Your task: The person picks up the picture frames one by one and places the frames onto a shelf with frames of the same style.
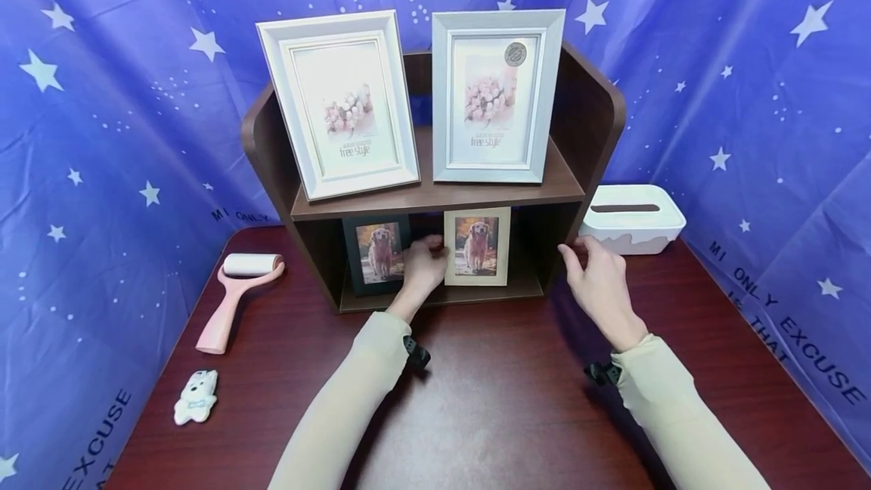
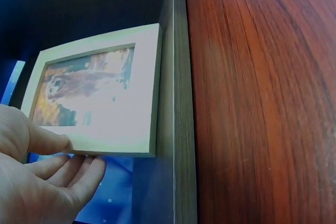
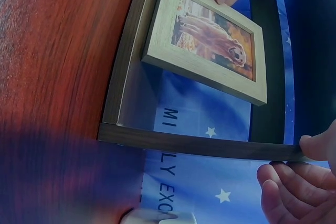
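My left hand pinches the left edge of a cream picture frame with a dog photo, standing in the lower level of a dark brown shelf. In the left wrist view its thumb lies on the frame's front, with the fingers at the edge. My right hand grips the front edge of the shelf's right side panel between thumb and fingers. A dark picture frame with a like photo stands left of the cream one, partly behind my left hand.
A white frame and a pale grey frame stand on the upper level. Right of the shelf is a white tissue box. A pink lint roller and a small white bear figure lie at the table's left.
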Demonstrator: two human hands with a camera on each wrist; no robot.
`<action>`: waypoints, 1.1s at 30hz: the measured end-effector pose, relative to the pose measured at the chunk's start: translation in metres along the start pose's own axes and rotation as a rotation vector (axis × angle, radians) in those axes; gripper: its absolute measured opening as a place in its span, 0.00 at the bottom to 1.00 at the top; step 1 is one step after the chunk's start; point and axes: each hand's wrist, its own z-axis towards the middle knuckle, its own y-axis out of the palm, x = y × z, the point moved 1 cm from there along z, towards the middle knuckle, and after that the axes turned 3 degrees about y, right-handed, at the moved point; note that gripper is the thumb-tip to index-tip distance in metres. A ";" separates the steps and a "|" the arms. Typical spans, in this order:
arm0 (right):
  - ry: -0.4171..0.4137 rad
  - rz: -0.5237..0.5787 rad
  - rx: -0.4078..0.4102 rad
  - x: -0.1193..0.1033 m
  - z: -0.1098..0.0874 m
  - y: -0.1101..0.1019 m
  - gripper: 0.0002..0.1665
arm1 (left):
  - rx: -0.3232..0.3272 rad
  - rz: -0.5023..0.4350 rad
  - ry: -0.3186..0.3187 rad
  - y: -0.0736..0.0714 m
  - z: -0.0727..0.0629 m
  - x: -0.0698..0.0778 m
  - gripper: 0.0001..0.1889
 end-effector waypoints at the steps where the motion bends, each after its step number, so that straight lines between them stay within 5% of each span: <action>1: -0.001 -0.001 0.000 0.000 0.000 0.000 0.13 | -0.001 0.000 -0.001 0.000 -0.001 0.001 0.13; 11: -0.014 -0.003 0.002 -0.002 0.003 0.001 0.13 | -0.049 0.065 0.003 -0.010 -0.011 0.018 0.28; 16: -0.015 -0.005 0.001 -0.002 0.002 0.002 0.13 | -0.049 0.064 0.059 -0.015 -0.022 0.027 0.32; 33: 0.012 -0.004 -0.013 0.000 0.001 0.000 0.12 | -0.017 -0.048 0.225 -0.037 -0.054 0.025 0.28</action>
